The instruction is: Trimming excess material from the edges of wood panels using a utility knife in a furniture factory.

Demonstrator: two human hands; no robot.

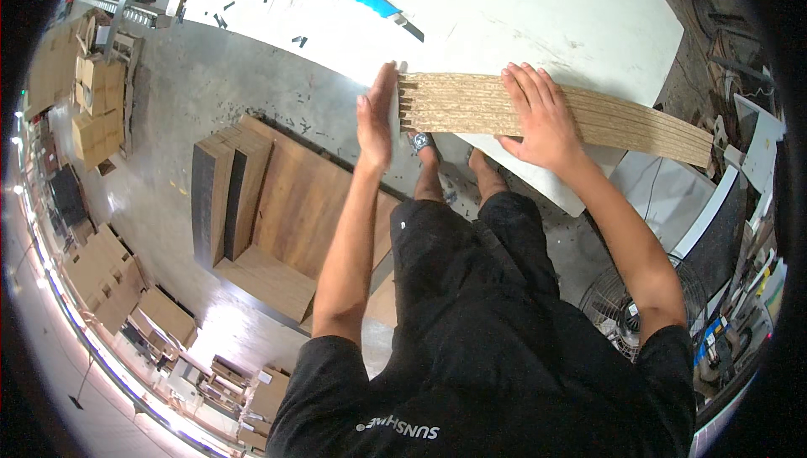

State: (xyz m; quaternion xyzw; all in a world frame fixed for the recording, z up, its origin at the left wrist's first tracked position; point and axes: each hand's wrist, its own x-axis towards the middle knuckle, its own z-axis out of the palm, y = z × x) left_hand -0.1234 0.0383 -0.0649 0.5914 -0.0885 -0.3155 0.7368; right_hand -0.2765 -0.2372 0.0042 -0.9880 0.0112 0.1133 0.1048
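Head cam view: my left hand (375,118) has its fingers straight and pressed together, flat against the end of a stack of chipboard strips (588,118). My right hand (540,118) lies spread on top. The stack sits on the white table's (521,13) near edge, blue knife (377,4) further back.

I am seeing the left hand (375,118) pressing flat against the chipboard strips' (588,118) ends — right hand (542,118) lying on top, white table (504,13) underneath.
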